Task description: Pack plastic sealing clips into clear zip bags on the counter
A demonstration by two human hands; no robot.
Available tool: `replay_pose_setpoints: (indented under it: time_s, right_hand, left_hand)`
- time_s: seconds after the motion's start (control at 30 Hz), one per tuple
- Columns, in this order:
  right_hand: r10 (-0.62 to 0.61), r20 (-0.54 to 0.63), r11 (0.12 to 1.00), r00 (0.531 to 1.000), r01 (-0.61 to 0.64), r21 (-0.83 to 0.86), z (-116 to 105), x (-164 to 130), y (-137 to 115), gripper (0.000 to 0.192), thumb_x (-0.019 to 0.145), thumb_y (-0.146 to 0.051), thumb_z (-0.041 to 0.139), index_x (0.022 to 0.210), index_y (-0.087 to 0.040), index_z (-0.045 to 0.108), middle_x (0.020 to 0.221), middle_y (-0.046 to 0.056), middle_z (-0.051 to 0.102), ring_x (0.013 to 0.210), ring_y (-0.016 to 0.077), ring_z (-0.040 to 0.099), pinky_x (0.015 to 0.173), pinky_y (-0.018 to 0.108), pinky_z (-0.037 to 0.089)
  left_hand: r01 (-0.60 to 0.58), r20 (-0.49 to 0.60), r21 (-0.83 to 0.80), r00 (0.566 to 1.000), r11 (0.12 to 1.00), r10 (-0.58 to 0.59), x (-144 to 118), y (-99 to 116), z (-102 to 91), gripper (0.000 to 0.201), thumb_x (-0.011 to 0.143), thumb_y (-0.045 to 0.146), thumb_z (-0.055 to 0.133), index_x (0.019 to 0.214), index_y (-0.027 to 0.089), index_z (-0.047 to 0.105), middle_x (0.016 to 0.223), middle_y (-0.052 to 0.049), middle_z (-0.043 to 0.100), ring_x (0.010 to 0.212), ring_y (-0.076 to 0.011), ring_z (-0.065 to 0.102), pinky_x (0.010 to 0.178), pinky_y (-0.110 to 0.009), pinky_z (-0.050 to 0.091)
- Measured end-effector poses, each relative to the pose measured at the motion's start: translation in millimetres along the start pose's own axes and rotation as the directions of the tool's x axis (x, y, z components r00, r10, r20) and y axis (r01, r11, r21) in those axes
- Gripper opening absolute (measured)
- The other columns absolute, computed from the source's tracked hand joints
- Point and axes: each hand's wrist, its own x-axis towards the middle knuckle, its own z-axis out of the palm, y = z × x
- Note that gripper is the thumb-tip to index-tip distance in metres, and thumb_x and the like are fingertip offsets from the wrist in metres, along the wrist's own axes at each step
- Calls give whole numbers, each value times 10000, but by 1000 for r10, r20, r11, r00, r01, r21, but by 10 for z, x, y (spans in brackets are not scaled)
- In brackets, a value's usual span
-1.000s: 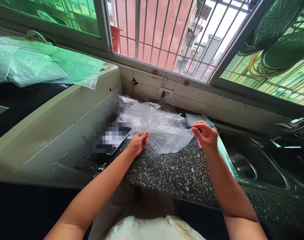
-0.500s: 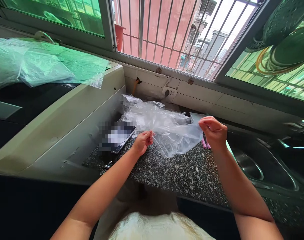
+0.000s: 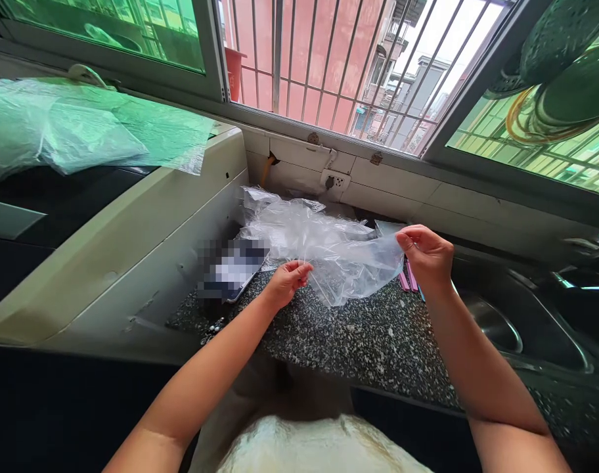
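On the far left, a cream appliance (image 3: 132,223) carries loose plastic sheets (image 3: 83,135) on its top. Against its side, on the speckled counter (image 3: 368,341), lies a phone (image 3: 235,269), just beside the left hand (image 3: 287,282). That hand pinches the left end of a clear bag (image 3: 351,266) between thumb and fingers, just above the counter. The bag stretches across to the right hand (image 3: 425,256), which grips its right end higher up, so the top edge slants upward to the right and the body sags toward the counter without clearly resting on it. Behind the bag sits a heap of more clear plastic (image 3: 299,226), touching or nearly touching it; where one ends and the other begins is hard to tell, since both are see-through. Below the right hand a few pink strips (image 3: 408,279) lie on the counter, and further right is a steel sink (image 3: 516,328).

The film is thin and slick, so a light pinch could let one end slip and the bag drop onto the heap, where it would be hard to pick out. Pulling the ends apart too hard might stretch or tear the edge. The phone sits close enough that a sweep of the left arm could knock it.
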Motion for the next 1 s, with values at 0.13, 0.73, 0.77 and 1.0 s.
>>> replay_pose_setpoints:
  time_s: [0.13,0.73,0.77,1.0]
  right_hand:
    - [29,24,997,999,-31,69,-17,19,16,204,720,-386,645,655,-195,617,669,3,595,644,135,555,590,274,462]
    - [64,23,978,998,-67,198,-74,87,-92,152,686,-349,690,639,-218,629,645,-1,566,592,124,508,522,263,404]
    - [68,28,980,997,-72,188,-71,82,-112,156,688,-351,689,640,-215,628,648,-2,566,589,121,507,519,260,402]
    - [59,13,980,998,-60,188,-36,75,-234,160,691,-335,689,643,-197,624,626,-17,563,572,99,487,518,238,383]
  left_hand:
    - [-21,-38,-9,999,1000,21,10,9,11,268,482,326,789,574,124,639,446,47,449,450,-38,383,441,-173,314]
    - [-62,-54,-63,997,996,58,20,30,-18,298,447,339,806,561,120,639,457,37,484,447,-35,396,445,-173,310]
    - [-51,-54,-71,997,996,47,15,38,-16,305,446,342,807,562,118,635,452,37,479,450,-38,398,444,-174,312]
    - [-33,-7,-87,999,996,33,4,24,-36,333,482,388,791,598,111,646,446,41,441,463,-47,398,445,-175,318]
